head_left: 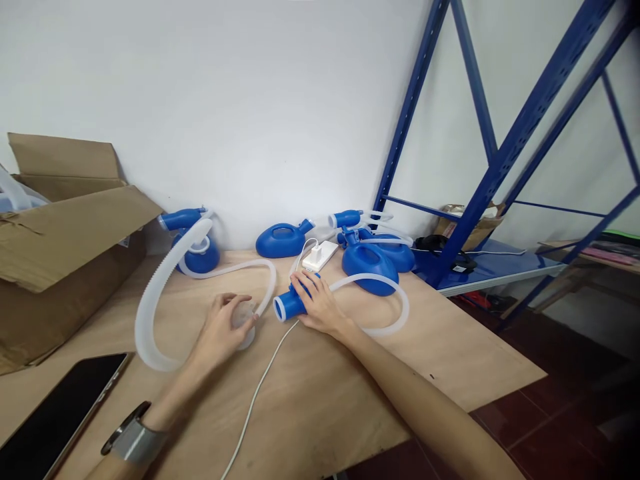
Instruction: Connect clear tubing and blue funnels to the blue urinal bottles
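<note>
My right hand (320,303) is closed over a blue urinal funnel (289,306), its open round end facing left. From behind this hand a translucent hose (404,310) loops over the table to the right. My left hand (225,327) curls its fingers and thumb round a clear round plastic cap (245,323). Beside those fingertips passes a thin translucent tube (271,280) coming from a blue urinal bottle (203,257) at the back left. A thick ribbed hose (147,313) arches down from that bottle and ends behind my left forearm.
More blue urinal bottles (280,241) (370,267) stand along the wall. Between them lies a white power strip (321,256), with a white cable (255,400) crossing the table (310,413). An open cardboard box (75,267) and a tablet (63,417) are left; blue shelving (493,163) is right.
</note>
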`<state>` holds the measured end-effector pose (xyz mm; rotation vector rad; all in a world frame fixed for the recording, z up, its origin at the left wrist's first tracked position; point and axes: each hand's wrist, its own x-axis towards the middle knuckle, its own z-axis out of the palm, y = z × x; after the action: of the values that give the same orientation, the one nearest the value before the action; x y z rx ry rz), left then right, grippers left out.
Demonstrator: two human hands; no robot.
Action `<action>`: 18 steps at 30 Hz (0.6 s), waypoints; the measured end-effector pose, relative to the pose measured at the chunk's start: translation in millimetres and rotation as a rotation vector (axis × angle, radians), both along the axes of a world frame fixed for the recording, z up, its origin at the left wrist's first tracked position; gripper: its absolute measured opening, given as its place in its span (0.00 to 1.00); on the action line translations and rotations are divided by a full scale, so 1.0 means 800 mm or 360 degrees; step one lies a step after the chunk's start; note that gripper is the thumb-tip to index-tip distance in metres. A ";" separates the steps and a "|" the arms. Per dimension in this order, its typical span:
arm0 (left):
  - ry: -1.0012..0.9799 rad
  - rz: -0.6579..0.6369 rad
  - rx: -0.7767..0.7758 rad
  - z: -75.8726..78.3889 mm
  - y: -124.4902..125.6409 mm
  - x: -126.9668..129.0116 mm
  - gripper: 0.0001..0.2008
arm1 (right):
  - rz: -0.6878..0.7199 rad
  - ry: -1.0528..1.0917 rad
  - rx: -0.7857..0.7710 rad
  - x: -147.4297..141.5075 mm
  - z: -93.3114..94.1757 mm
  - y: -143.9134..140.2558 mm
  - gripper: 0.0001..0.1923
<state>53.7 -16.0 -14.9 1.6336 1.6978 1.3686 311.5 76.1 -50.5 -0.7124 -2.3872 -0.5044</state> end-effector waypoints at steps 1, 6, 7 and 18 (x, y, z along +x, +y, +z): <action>0.0110 -0.0042 0.0138 -0.004 -0.002 0.005 0.16 | 0.0003 0.0003 0.0034 -0.001 0.001 -0.003 0.45; 0.0509 -0.0511 0.0455 -0.010 -0.023 0.035 0.11 | 0.0051 -0.0035 0.0131 -0.009 0.010 -0.027 0.42; 0.0492 -0.0522 0.0396 -0.009 -0.026 0.039 0.12 | 0.0065 -0.0033 0.0146 -0.011 0.011 -0.030 0.42; 0.0208 -0.0772 -0.0185 0.007 -0.030 0.024 0.22 | 0.0337 -0.0222 0.0258 0.000 0.008 -0.009 0.29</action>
<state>73.0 -40.3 -9.4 1.9345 1.2937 0.9305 311.3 68.7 -44.4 -0.3583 -2.4795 -0.6660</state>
